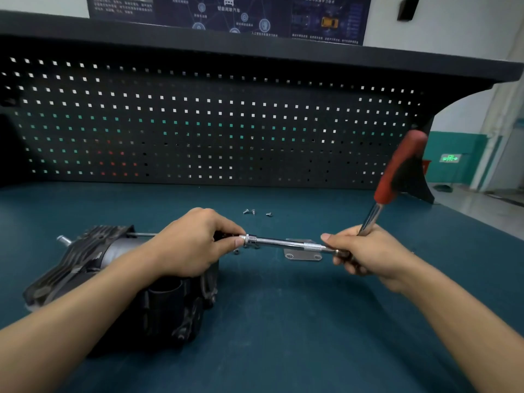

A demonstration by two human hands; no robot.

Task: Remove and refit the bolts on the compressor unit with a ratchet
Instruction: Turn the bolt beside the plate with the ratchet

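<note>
As the left hand (195, 242) pinched the bar (283, 244) and the right hand (365, 253) gripped the ratchet (370, 218), its stiff, slick steel favoured the red handle (399, 168).

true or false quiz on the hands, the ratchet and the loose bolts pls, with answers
1. The right hand grips the red-and-black-handled ratchet. True.
2. The ratchet's handle lies flat on the teal bench mat. False: it points up, off the mat.
3. Small silver loose bolts lie on the mat beyond the hands. True.
4. The left hand rests empty on the mat. False: its fingers pinch the end of the chrome extension bar.
5. The flat grey metal plate is fixed to the black finned compressor unit. False: it lies apart on the mat.
</note>
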